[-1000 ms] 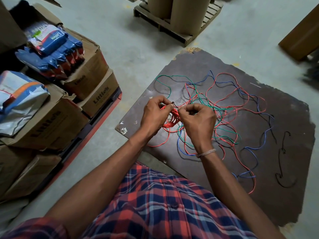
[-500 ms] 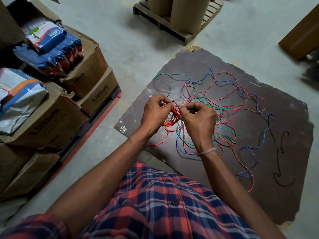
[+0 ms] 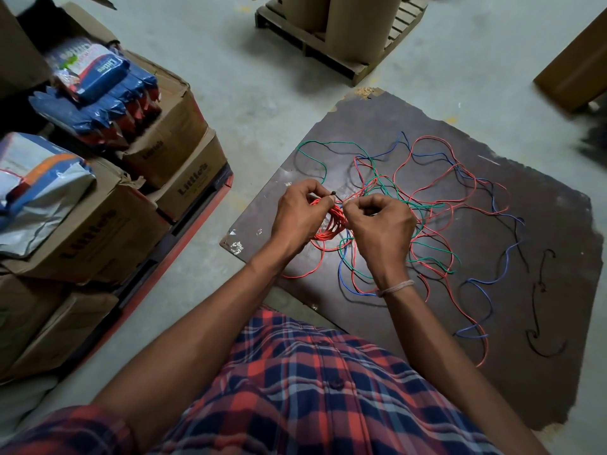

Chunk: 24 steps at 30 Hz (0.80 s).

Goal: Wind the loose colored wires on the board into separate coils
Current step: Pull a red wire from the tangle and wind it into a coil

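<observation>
Two hands on one red coil, above the near-left part of a dark board

Left hand curled round red coil, thumb and forefinger pinching it at the top beside a dark wire tip; right hand fingers curled, pinching the red strand just right of the coil. One coil only; loose red wire, green wire, blue wire and thin black wire spread in a tangle across board, colours crossing, strand count per colour not countable. Around: stacked cardboard boxes on a red pallet at left, blue packets on top of one, two cardboard rolls on wooden pallet behind. Forearms and plaid shirt covering the near edge of the board
</observation>
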Each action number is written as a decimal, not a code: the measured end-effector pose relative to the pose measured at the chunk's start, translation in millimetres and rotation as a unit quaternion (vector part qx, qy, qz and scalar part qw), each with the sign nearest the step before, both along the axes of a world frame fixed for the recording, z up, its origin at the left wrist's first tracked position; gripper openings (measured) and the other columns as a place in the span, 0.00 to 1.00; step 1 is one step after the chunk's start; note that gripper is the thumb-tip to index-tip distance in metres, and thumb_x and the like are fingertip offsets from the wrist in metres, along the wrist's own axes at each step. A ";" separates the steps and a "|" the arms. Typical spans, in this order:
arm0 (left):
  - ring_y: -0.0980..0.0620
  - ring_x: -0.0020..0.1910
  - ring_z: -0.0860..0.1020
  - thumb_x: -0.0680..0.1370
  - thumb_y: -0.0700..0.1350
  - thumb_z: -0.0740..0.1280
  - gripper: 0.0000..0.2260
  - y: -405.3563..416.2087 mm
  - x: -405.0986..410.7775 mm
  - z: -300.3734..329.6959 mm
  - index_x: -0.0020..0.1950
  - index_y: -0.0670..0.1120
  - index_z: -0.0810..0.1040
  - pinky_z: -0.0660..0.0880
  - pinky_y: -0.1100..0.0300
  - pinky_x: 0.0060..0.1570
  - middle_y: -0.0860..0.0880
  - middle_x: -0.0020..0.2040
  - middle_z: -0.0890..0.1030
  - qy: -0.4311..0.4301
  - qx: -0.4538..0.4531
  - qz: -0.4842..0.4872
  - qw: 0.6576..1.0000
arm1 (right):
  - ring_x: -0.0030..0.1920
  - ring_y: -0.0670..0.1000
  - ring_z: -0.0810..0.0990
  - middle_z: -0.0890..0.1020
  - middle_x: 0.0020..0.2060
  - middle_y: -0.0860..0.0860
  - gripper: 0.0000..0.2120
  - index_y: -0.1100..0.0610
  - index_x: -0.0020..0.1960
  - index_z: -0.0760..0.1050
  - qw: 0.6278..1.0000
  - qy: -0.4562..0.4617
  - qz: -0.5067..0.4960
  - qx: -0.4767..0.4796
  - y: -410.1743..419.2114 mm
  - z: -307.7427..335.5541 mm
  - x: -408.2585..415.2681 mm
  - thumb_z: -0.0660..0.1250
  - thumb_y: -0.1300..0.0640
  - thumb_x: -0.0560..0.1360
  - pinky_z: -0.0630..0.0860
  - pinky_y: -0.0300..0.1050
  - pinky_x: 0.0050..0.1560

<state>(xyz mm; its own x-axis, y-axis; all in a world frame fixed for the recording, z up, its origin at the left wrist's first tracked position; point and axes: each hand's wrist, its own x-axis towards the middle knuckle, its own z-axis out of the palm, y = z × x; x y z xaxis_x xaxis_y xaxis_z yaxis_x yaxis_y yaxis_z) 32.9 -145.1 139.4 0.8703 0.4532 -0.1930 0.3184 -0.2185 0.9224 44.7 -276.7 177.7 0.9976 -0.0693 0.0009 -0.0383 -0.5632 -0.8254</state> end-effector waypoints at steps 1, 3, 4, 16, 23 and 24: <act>0.51 0.41 0.85 0.74 0.46 0.72 0.03 -0.3 -0.5 1.1 0.43 0.48 0.83 0.82 0.48 0.46 0.50 0.39 0.85 0.000 0.008 -0.004 1.000 | 0.31 0.44 0.82 0.83 0.27 0.45 0.05 0.52 0.36 0.85 1.000 -0.001 -0.001 0.001 0.1 -0.4 0.4 0.73 0.52 0.69 0.80 0.43 0.39; 0.52 0.42 0.84 0.75 0.46 0.72 0.03 -0.5 -0.9 2.7 0.44 0.48 0.83 0.81 0.50 0.46 0.50 0.40 0.86 -0.001 0.022 -0.011 1.000 | 0.31 0.44 0.82 0.83 0.27 0.45 0.05 0.52 0.36 0.85 1.000 -0.003 -0.003 0.003 0.0 -1.2 0.9 0.73 0.52 0.69 0.80 0.43 0.39; 0.53 0.42 0.84 0.75 0.46 0.72 0.03 -0.9 -1.1 3.3 0.44 0.48 0.83 0.81 0.52 0.46 0.50 0.40 0.86 -0.001 0.029 -0.015 0.999 | 0.31 0.44 0.82 0.83 0.27 0.45 0.05 0.52 0.37 0.85 1.000 -0.004 -0.001 0.005 -0.3 -2.2 1.1 0.73 0.53 0.69 0.80 0.44 0.39; 0.55 0.44 0.82 0.76 0.47 0.71 0.04 0.8 -2.3 10.2 0.47 0.48 0.85 0.79 0.56 0.45 0.51 0.42 0.85 -0.014 0.080 -0.040 0.996 | 0.36 0.51 0.86 0.85 0.33 0.50 0.05 0.55 0.45 0.85 0.994 0.032 0.030 0.103 -10.3 -10.4 -0.5 0.79 0.56 0.72 0.83 0.49 0.44; 0.54 0.42 0.82 0.76 0.46 0.72 0.03 -0.6 -2.6 12.1 0.47 0.49 0.84 0.77 0.59 0.42 0.51 0.40 0.85 -0.018 0.095 -0.051 0.994 | 0.36 0.53 0.86 0.86 0.33 0.50 0.01 0.57 0.43 0.86 0.990 0.026 0.044 0.135 -12.7 -11.0 -1.1 0.77 0.59 0.72 0.84 0.54 0.43; 0.55 0.42 0.82 0.75 0.46 0.72 0.03 -1.4 -3.0 12.1 0.46 0.49 0.84 0.77 0.60 0.42 0.51 0.40 0.85 -0.016 0.099 -0.057 0.993 | 0.36 0.53 0.86 0.86 0.34 0.50 0.02 0.58 0.43 0.86 0.989 0.027 0.046 0.137 -12.6 -11.3 -0.2 0.77 0.59 0.72 0.84 0.53 0.43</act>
